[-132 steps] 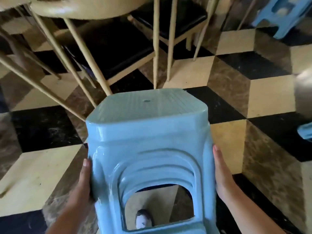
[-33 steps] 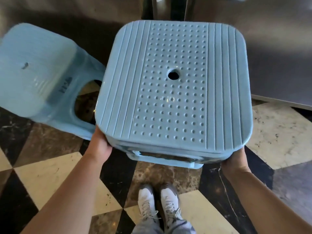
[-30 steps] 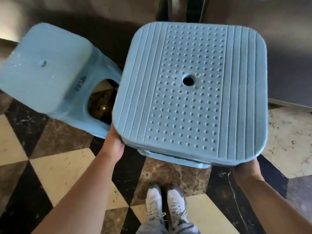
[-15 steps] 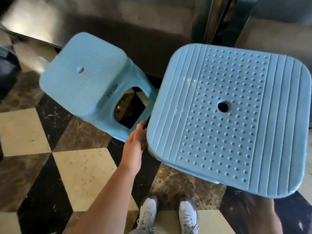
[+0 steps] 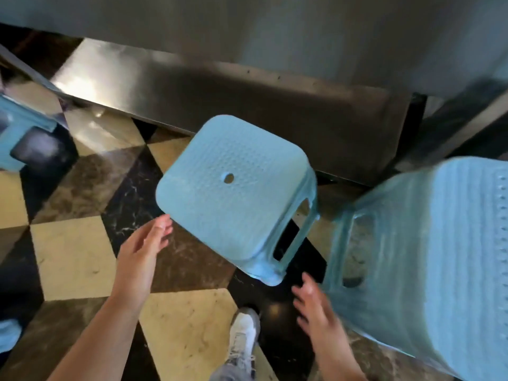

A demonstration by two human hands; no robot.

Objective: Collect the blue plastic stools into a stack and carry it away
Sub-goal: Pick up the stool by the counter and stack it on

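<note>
A single blue plastic stool (image 5: 233, 193) stands on the checkered floor in the middle of the view, its dotted seat facing up. The stack of blue stools (image 5: 428, 270) stands on the floor at the right, blurred. My left hand (image 5: 143, 243) hovers with fingers apart just left of the single stool's near corner, not touching it. My right hand (image 5: 313, 303) is spread open between the single stool and the stack, close to the stack's side, holding nothing.
A steel counter base (image 5: 247, 86) runs along the back behind the stools. Another blue stool (image 5: 19, 136) shows at the far left edge. My white shoe (image 5: 244, 334) is on the floor below the single stool.
The stack has gone down to the floor at the right and both hands have let go of it. Both open hands now sit either side of the single stool.
</note>
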